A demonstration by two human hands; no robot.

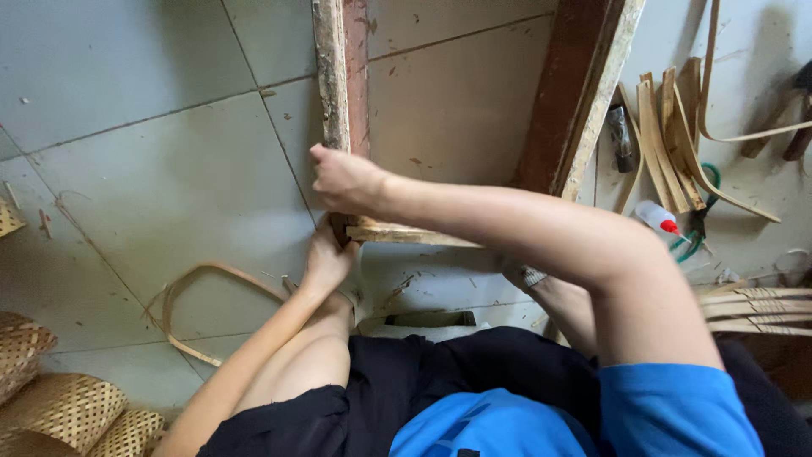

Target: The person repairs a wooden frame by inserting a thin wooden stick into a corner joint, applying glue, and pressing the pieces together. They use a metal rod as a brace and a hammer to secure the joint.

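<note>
wooden frame: worn, reddish paint flaking, pale corner laid on the tiled floor | right hand: clenched around its rail | left hand: closed at the corner below | counted: two woven baskets, one glue bottle

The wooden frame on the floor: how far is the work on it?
Done: wooden frame stands assembled; bent strips lie ready. In hand: right hand grips the left rail; left hand is at its corner. Left: looped strip lies unattached on the floor.

One head camera looks steeply down, close over the tiled floor.
</note>
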